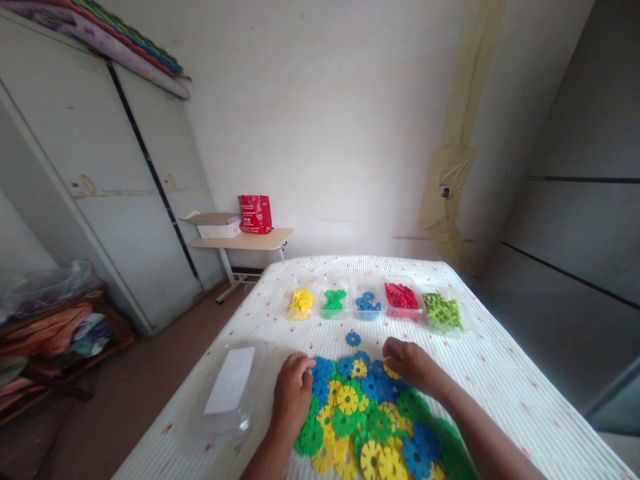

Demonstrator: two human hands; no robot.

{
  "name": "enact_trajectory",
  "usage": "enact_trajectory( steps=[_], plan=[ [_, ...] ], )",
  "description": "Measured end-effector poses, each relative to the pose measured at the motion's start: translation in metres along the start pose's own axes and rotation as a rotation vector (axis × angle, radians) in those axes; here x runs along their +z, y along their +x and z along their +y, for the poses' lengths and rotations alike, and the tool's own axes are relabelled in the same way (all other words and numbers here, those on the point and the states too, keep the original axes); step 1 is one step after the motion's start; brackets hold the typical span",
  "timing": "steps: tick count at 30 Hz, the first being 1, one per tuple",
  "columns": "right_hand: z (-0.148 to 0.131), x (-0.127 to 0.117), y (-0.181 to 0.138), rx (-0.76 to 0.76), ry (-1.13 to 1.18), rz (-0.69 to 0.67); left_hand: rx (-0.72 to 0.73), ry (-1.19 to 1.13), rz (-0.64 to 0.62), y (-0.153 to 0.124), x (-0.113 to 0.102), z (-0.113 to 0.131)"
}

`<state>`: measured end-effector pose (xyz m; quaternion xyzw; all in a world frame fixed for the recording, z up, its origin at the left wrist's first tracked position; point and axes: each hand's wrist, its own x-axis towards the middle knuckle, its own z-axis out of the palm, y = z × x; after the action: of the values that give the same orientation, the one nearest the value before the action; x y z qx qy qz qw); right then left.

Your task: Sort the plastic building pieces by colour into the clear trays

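Note:
A heap of flat, notched flower-shaped plastic discs point(347, 400) in blue, yellow and green lies on the table in front of me. My left hand point(294, 390) rests at the heap's left edge, fingers curled together with the tips against blue discs point(323, 368); whether they grip one is hidden. At the far right of the heap, my right hand point(411, 363) is closed, its fingertips pinching a yellow disc point(391, 371) that shows partly below them. A single blue disc point(353, 339) lies apart, just beyond the heap.
Clear boxes stand in a row behind: yellow pieces point(301, 301), green pieces point(333, 302), blue pieces point(369, 304), red pieces point(401, 297), light green pieces point(442, 311). A clear plastic container point(240, 423) with a white label lies left. Beyond, a side table point(260, 240) holds a red bag point(255, 215).

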<state>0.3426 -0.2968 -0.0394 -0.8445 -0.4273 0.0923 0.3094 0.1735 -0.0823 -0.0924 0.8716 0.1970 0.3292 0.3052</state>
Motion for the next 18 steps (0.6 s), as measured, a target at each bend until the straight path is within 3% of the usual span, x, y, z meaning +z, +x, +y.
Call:
enact_trajectory(
  steps=[3, 7, 15, 18],
  plan=[
    [-0.004, 0.004, 0.006, 0.004, 0.107, 0.052, 0.01, -0.001, 0.004, 0.0, 0.0, 0.0],
    [-0.016, 0.018, 0.017, -0.014, 0.218, 0.02, 0.004, 0.0, 0.002, 0.001, 0.0, 0.002],
    [-0.035, 0.036, 0.024, 0.058, -0.131, -0.172, 0.008, -0.011, -0.006, 0.0, -0.001, 0.001],
    [-0.035, 0.039, 0.023, 0.056, -0.176, -0.183, 0.016, -0.015, 0.001, 0.0, 0.0, 0.001]
  ],
)
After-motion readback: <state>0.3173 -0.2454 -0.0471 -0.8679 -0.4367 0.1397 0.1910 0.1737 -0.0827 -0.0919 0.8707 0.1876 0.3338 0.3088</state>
